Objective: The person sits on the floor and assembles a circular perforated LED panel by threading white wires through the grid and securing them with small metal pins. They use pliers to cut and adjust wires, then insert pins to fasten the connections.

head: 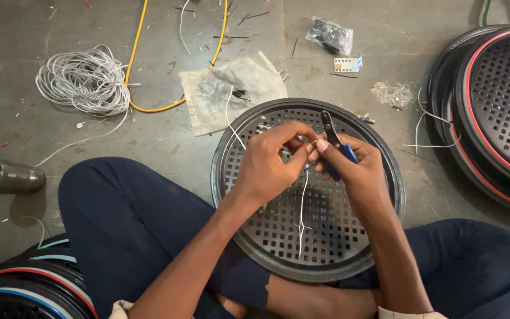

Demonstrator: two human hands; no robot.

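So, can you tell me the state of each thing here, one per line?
left hand: pinching the thin white wire
right hand: gripping the blue-handled cutters
round perforated grille: lying flat on the floor
white wire coil: bundled, loose end trailing
plastic bag: crumpled, flat

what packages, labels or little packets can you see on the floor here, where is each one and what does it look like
Clear plastic bag: top centre-right of the floor, crumpled, holding dark coiled parts.
Small card packet: just below that bag, rectangular, white with small marks and a blue edge.
Translucent whitish bag: above the round perforated black grille, flat and wrinkled, a few small dark parts inside.
Small clear packet: right of the grille, crinkled, contents too small to tell.
No signs or screens.
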